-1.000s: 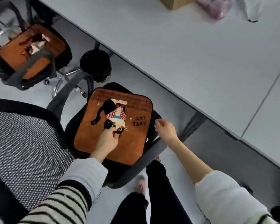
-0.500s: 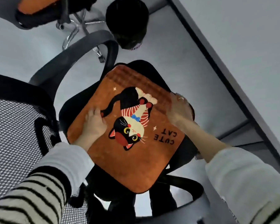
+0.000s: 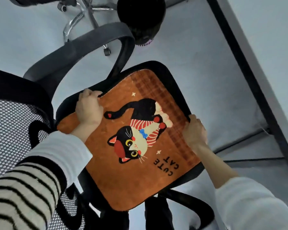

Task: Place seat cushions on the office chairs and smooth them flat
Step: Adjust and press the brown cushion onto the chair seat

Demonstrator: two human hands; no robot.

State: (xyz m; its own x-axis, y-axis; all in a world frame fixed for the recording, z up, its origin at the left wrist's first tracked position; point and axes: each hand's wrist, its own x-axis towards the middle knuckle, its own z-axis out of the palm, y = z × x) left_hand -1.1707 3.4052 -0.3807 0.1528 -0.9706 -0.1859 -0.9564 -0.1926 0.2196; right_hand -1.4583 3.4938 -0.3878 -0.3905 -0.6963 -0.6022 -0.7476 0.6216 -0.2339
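An orange seat cushion (image 3: 123,178) with a cartoon cat and the words "CUTE CAT" lies on the black seat of an office chair (image 3: 175,77). My left hand (image 3: 89,108) grips the cushion's far left edge, fingers curled over the rim. At the right edge my right hand (image 3: 194,131) holds the cushion, fingers wrapped around its border. The cushion's near corner overhangs the seat front.
The chair's mesh backrest (image 3: 10,133) is at the left, its grey armrest (image 3: 83,47) arching above the seat. A black bin (image 3: 141,19) and another chair's chrome base (image 3: 83,15) stand on the floor beyond. A desk edge (image 3: 249,63) runs along the right.
Both hands moved from resting flat on the cushion top to its opposite edges, where they now grip it. The view has come closer over the seat.
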